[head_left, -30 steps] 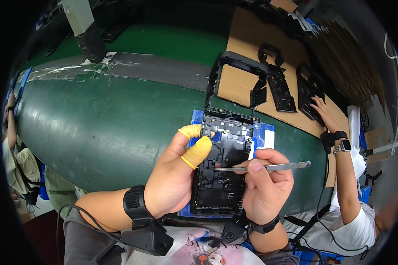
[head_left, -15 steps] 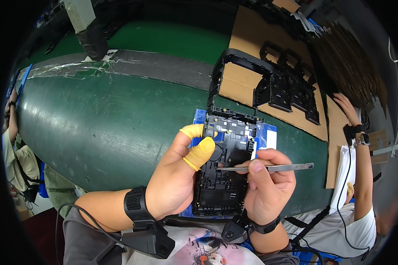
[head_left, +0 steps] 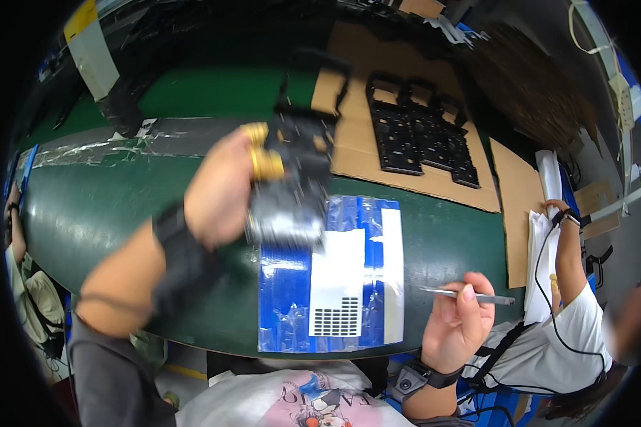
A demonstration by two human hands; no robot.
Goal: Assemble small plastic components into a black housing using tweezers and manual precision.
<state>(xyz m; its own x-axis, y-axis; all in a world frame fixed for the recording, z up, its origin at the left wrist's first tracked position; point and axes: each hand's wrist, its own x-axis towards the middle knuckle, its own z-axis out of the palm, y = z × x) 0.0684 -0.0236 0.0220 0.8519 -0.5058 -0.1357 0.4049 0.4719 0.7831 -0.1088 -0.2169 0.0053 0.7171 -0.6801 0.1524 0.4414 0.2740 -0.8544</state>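
My left hand (head_left: 221, 191), with yellow finger cots on its thumb and a finger, grips a black plastic housing (head_left: 295, 174) by its left side. The housing is raised over the far part of the blue mat and smeared by motion; a loop-shaped frame sticks out at its far end. In my right hand (head_left: 459, 324), metal tweezers (head_left: 502, 299) are pinched, pointing left. Between my hands lies a blue taped mat (head_left: 285, 295). On it rests a white sheet (head_left: 337, 267) with rows of small black stickers at its near end, beside a narrow pale strip (head_left: 392, 285).
Several similar black housings (head_left: 402, 135) lie on a cardboard sheet (head_left: 349, 153) at the far right of the green table (head_left: 452, 228). A grey post (head_left: 92, 64) rises at the far left. Co-workers' arms (head_left: 568, 252) show at both sides; white sheets (head_left: 539, 270) hang at the right.
The housing has been lifted off the mat and swung far and left by my left hand, uncovering the sticker sheet. My right hand, still with the tweezers, has moved right and nearer.
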